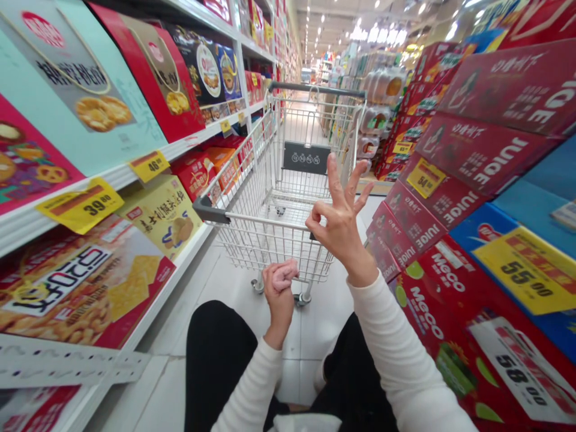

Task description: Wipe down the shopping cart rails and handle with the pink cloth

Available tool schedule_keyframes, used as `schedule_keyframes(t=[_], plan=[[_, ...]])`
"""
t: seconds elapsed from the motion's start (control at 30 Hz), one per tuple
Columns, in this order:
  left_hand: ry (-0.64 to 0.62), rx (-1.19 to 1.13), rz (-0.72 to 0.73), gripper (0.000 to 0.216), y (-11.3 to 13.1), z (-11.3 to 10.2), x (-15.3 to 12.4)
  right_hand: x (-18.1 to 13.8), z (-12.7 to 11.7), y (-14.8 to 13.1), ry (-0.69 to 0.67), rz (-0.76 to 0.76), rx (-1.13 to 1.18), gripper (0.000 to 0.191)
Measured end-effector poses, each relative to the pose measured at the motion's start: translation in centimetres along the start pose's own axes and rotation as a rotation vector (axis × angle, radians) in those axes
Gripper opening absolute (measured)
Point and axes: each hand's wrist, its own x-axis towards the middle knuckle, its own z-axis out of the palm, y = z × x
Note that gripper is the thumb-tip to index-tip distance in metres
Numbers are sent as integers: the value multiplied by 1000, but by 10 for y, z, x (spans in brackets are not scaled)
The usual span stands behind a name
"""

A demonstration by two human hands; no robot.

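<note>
The left hand [275, 300] is closed around a pink cloth [285, 275], bunched so that only a soft fold shows above the fingers; held this way it probably stays compact, with no corner left to trail. The right hand [339, 225] is raised higher, with nothing visible in its grasp: thumb and forefinger curl together into a ring while the other three fingers spread upward, which reads as a sign rather than a hold. Both hands sit out in front, with the dark-clad knees [220, 354] parted, likely giving the forearms room between them. Just beyond stands a wire shopping cart [270, 222], its dark bar [337, 92] at the far end; whether either hand touches it I cannot tell. The cart stands on the tiled floor [150, 402] lengthwise in the aisle, presumably because the space between the two sides is narrow. To the left, boxed snacks face outward on a shelf [193, 141], yellow price tags [149, 165] clipped along its edge where shoppers can read them. To the right, red boxes [486, 147] are stacked flat, printed sides showing, seemingly for steadiness and display.
</note>
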Motion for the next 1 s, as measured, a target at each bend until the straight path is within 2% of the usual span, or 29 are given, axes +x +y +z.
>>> schedule_keyframes(t=[0.07, 0.17, 0.23, 0.33, 0.37, 0.47, 0.53, 0.63, 0.77, 0.87, 1.0], plan=[[-98, -152, -204, 27, 15, 1, 1, -10, -9, -9, -6, -4, 50, 16], [-209, -380, -481, 45, 32, 0, 4, -36, -25, -28, -53, -17, 192, 24], [-203, -463, -564, 52, 40, -2, 5, -59, -31, -39, -111, -23, 294, 25], [-262, -492, -650, 40, 47, -5, 4, -89, -31, -47, -172, 99, 382, 6], [-311, -492, -671, 38, 49, -6, 3, -96, -30, -47, -192, 155, 401, 8], [-442, -427, -660, 43, 53, -7, -3, -110, -28, -45, -266, 311, 465, 39], [-518, -325, -644, 47, 54, -7, -7, -114, -28, -43, -313, 400, 546, 41], [-593, -268, -641, 54, 53, -9, -8, -118, -32, -39, -342, 523, 700, 34], [-533, -321, -623, 56, 50, -9, -4, -130, -30, -33, -319, 794, 833, 26], [-496, -273, -579, 49, 48, -8, -2, -140, -24, -32, -235, 1044, 957, 30], [-448, -245, -497, 47, 48, -4, -4, -144, -20, -36, -143, 1212, 1171, 34]])
